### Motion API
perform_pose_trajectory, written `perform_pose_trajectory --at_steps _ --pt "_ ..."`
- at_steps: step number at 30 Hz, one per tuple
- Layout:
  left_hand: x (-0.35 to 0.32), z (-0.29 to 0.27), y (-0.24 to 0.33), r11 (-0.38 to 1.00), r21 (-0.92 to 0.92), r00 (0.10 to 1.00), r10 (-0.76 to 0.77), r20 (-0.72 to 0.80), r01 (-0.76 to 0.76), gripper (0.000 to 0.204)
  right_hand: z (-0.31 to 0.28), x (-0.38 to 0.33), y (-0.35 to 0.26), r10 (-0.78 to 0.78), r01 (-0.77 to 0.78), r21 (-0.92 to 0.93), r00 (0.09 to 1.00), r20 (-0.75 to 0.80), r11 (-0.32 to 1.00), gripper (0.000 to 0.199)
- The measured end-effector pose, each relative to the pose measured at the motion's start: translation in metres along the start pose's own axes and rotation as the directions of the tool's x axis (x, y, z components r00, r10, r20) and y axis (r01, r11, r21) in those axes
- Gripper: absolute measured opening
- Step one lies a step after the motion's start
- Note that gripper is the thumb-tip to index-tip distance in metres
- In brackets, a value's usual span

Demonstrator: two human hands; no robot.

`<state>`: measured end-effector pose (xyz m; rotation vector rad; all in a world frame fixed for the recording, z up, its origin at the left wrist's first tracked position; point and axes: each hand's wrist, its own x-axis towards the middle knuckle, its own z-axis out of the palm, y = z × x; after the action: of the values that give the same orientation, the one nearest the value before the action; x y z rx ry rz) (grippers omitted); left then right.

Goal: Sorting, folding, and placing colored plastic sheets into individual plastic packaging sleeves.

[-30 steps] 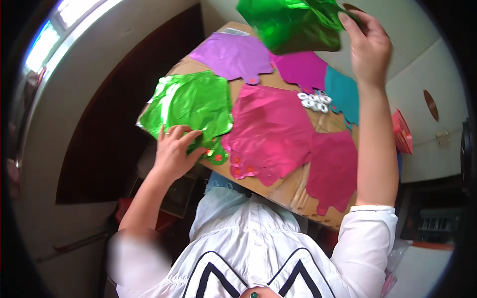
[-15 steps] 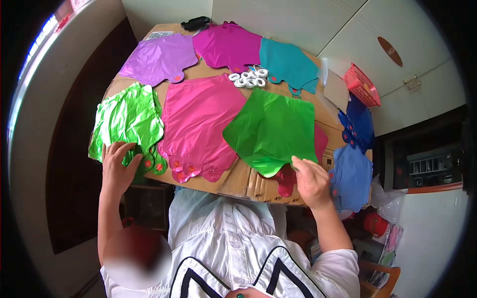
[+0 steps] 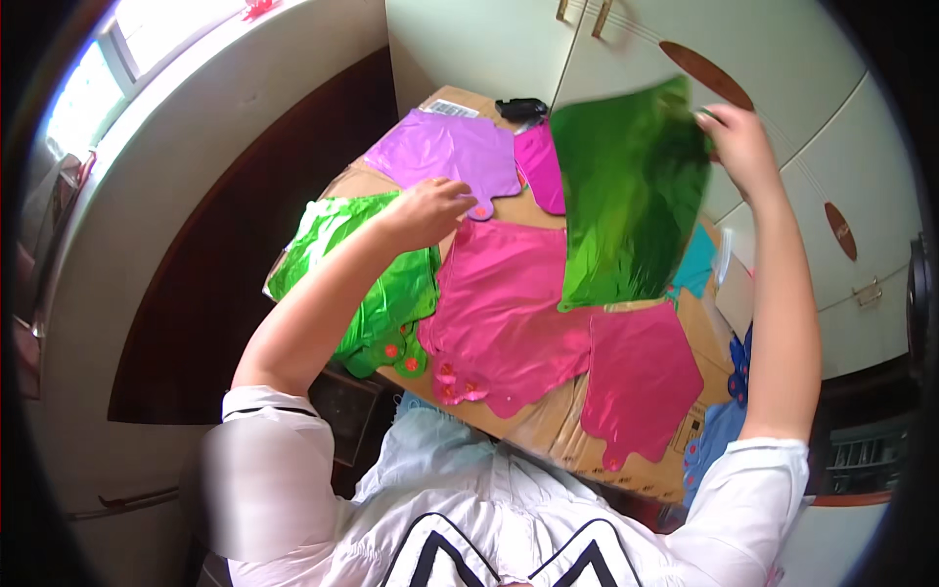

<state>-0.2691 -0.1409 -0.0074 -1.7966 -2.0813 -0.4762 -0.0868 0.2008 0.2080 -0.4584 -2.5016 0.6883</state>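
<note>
My right hand [image 3: 736, 147] holds a flat dark green foil balloon [image 3: 626, 196] up in the air by its top right corner. It hangs over the cardboard surface [image 3: 548, 430]. My left hand [image 3: 430, 210] reaches forward with loosely bent fingers and holds nothing. It hovers between a light green foil balloon [image 3: 377, 284] and a purple one [image 3: 445, 152]. A large pink foil balloon [image 3: 509, 308] lies in the middle. Another pink one [image 3: 641, 382] lies to its right. A smaller magenta one [image 3: 540, 166] is partly hidden behind the raised balloon.
A teal foil balloon [image 3: 696, 262] peeks out behind the raised green one. Blue foil balloons [image 3: 724, 421] lie off the right edge of the cardboard. A black object [image 3: 521, 108] sits at the far edge. Pale cupboard doors [image 3: 782, 127] stand behind.
My right hand has lifted the dark green balloon from low over the cardboard up and to the right. My left hand has left the light green balloon's lower edge and moved forward.
</note>
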Motion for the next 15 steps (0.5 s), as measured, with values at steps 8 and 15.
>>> perform_pose_trajectory --at_steps 8,15 --pt "0.016 0.026 -0.014 0.994 0.042 0.979 0.093 0.183 -0.102 0.028 0.107 0.132 -0.078 -0.532 0.389 -0.389 0.751 -0.391 0.835 0.02" --pt "0.002 0.021 -0.014 0.886 -0.419 0.959 -0.262 -0.105 0.197 0.011 0.215 0.056 -0.082 -0.668 0.682 0.3 0.725 -0.165 0.667 0.015"
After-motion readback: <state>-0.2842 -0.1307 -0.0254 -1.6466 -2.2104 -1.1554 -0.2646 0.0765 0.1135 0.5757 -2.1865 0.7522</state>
